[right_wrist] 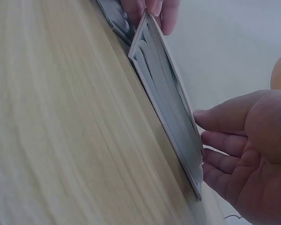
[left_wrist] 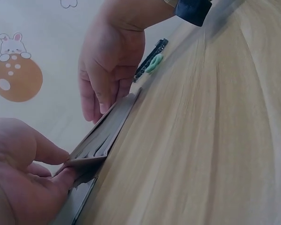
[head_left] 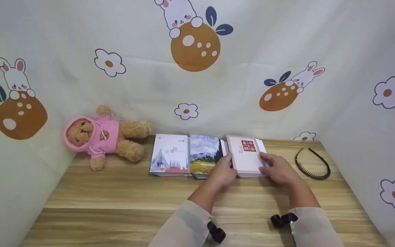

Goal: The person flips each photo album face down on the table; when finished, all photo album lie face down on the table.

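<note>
- Wood-grain tabletop (head_left: 115,206) bears the cream-covered book (head_left: 241,161), left hand (head_left: 223,172) pinching its nine-o'clock edge.
- Right hand (head_left: 279,168) touches its three-o'clock edge, fingers relaxed.
- Landscape-covered book (head_left: 202,151), nine o'clock; toothed headband (head_left: 321,177), three o'clock.
- Likely step: aligning; next calls for gentle release.

left fingers (head_left: 226,166) and right fingers (head_left: 268,158) at opposite sides of a cream book (head_left: 244,158)
</note>
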Demonstrator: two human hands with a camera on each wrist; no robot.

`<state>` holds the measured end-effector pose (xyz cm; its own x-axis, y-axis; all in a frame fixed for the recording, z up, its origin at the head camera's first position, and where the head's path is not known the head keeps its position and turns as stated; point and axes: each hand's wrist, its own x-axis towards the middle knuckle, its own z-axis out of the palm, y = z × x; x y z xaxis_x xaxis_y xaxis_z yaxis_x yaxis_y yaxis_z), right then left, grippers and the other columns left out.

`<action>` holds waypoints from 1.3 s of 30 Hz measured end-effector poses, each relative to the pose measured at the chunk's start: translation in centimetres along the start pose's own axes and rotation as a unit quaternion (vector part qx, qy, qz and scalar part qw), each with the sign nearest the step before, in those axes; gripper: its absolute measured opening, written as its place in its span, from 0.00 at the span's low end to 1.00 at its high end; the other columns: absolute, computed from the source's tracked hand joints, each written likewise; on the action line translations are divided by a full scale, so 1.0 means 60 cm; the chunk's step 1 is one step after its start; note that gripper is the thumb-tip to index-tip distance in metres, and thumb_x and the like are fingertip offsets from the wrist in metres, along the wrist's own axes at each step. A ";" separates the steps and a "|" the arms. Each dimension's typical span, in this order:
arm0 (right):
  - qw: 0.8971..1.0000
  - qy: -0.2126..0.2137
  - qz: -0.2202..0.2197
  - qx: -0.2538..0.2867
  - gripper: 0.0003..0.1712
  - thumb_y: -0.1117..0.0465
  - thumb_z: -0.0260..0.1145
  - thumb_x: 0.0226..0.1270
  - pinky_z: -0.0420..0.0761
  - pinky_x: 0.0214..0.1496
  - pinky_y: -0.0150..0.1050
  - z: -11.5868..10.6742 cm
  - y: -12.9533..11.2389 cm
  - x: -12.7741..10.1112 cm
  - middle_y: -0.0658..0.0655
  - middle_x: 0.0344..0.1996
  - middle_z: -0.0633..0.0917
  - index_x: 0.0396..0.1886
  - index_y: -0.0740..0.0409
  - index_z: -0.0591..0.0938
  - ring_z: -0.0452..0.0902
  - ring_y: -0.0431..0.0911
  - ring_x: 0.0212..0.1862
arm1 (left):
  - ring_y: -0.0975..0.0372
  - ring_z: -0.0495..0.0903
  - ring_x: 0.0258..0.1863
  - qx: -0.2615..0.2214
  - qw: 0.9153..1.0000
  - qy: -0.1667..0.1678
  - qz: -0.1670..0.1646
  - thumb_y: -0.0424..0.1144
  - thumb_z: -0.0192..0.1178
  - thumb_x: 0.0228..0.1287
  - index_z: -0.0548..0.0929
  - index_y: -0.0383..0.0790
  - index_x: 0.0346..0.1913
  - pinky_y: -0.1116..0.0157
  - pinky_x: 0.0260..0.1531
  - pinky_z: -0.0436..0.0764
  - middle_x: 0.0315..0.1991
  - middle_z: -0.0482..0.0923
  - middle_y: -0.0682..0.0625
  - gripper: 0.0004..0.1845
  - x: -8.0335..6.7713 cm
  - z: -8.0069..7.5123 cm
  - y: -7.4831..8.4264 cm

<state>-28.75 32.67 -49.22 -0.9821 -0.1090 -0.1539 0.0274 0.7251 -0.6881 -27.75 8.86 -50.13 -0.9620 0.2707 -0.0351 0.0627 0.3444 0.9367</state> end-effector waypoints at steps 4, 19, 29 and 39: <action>1.000 -0.003 0.000 0.006 0.41 0.56 0.68 0.76 0.55 0.87 0.65 0.004 -0.004 0.003 0.70 0.82 0.66 0.83 0.60 0.66 0.58 0.68 0.84 | 0.46 0.72 0.78 -0.040 0.999 -0.002 0.021 0.21 0.52 0.63 0.62 0.29 0.82 0.53 0.80 0.71 0.79 0.69 0.33 0.40 0.001 -0.003 0.002; 0.972 -0.028 -0.053 0.229 0.38 0.42 0.55 0.86 0.73 0.81 0.58 0.019 -0.074 -0.012 0.69 0.80 0.69 0.86 0.51 0.62 0.69 0.63 0.80 | 0.51 0.61 0.84 -0.131 0.987 0.047 0.078 0.47 0.51 0.82 0.64 0.46 0.84 0.49 0.84 0.65 0.86 0.57 0.54 0.32 -0.013 0.000 0.065; 0.951 0.037 -0.028 0.305 0.35 0.41 0.52 0.87 0.79 0.76 0.58 0.003 -0.096 -0.024 0.60 0.83 0.67 0.87 0.38 0.60 0.73 0.59 0.75 | 0.49 0.70 0.80 -0.140 0.987 0.019 0.077 0.43 0.55 0.80 0.62 0.40 0.84 0.53 0.82 0.69 0.86 0.59 0.43 0.35 -0.006 0.015 0.063; 0.952 0.030 -0.011 0.303 0.33 0.47 0.53 0.88 0.78 0.76 0.60 -0.002 -0.083 -0.025 0.58 0.86 0.63 0.87 0.35 0.59 0.73 0.57 0.75 | 0.45 0.71 0.79 -0.095 0.994 0.002 0.062 0.50 0.56 0.82 0.61 0.53 0.86 0.49 0.79 0.73 0.87 0.57 0.46 0.35 -0.002 0.018 0.050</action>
<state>-27.41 29.32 -45.47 -0.9921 -0.0675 -0.1060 0.0911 0.1950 -0.9766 -27.14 10.82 -47.67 -0.9509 0.2974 0.0863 0.1308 0.1330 0.9825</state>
